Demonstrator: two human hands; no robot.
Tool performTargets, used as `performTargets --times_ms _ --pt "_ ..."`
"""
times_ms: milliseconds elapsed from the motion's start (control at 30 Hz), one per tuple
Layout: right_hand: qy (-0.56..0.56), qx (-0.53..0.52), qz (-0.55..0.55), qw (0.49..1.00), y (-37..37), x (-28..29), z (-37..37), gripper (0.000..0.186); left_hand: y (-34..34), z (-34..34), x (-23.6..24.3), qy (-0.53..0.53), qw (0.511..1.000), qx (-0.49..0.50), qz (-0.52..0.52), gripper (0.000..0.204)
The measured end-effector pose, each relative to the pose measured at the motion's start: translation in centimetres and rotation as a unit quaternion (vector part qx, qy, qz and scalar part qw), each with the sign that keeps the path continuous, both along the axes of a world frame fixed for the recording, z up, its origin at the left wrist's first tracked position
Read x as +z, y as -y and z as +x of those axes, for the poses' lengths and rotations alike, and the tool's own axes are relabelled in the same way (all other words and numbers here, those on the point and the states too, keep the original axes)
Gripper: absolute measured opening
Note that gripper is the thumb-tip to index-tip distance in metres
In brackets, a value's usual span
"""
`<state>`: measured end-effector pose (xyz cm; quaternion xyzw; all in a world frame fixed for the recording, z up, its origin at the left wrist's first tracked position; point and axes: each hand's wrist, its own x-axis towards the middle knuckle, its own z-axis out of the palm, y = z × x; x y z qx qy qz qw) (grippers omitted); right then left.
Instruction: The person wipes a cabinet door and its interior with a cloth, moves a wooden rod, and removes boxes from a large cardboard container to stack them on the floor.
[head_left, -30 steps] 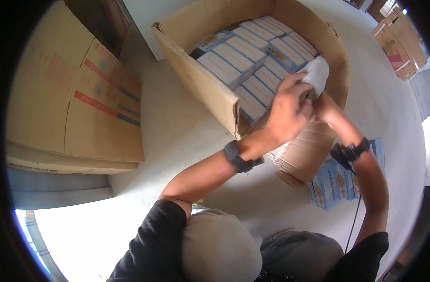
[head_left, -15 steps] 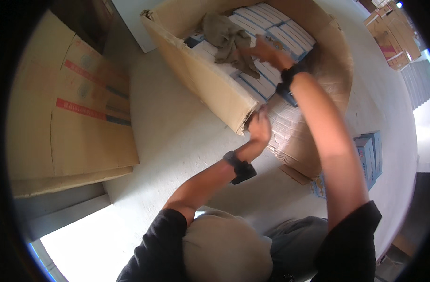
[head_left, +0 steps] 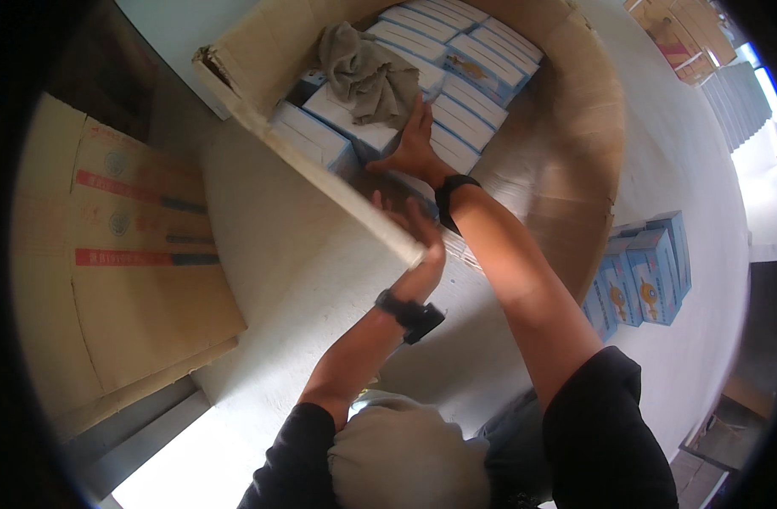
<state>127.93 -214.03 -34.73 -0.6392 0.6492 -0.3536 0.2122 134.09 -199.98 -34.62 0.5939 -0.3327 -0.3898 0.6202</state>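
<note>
A large open cardboard carton [head_left: 605,170] holds rows of small white-and-blue boxes [head_left: 482,102]. A crumpled grey-brown cloth [head_left: 363,72] lies on top of the boxes at the left. My right hand [head_left: 415,151] is inside the carton with fingers spread, beside the cloth's lower edge and over the near boxes. Closer to me, my left hand [head_left: 412,222] reaches past the carton's near wall edge, fingers apart and slightly blurred. Nothing shows in either hand. Each wrist wears a black strap, the left one [head_left: 412,316] bearing a dark block.
Large closed cartons [head_left: 142,314] with red stripes stand at the left. More blue boxes [head_left: 647,276] are stacked on the floor right of the open carton. Another cardboard box [head_left: 681,38] sits at the far right.
My left hand has moved from the carton's corner edge to inside its near wall. My right hand has come away from the cloth's side, nearer to me. The view has shifted.
</note>
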Motion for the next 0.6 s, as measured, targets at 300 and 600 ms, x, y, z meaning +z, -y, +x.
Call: performTargets --times_ms 300,600 --pt "-0.163 -0.161 0.125 0.965 -5.5 -0.3 -4.6 0.116 -1.5 1.7 -0.4 -0.009 0.989 -0.146 0.009 0.059" --pt "-0.149 -0.175 0.142 0.963 -6.0 -2.1 -5.5 0.094 0.3 -0.1 -3.3 -0.146 0.946 -0.248 0.148 0.069"
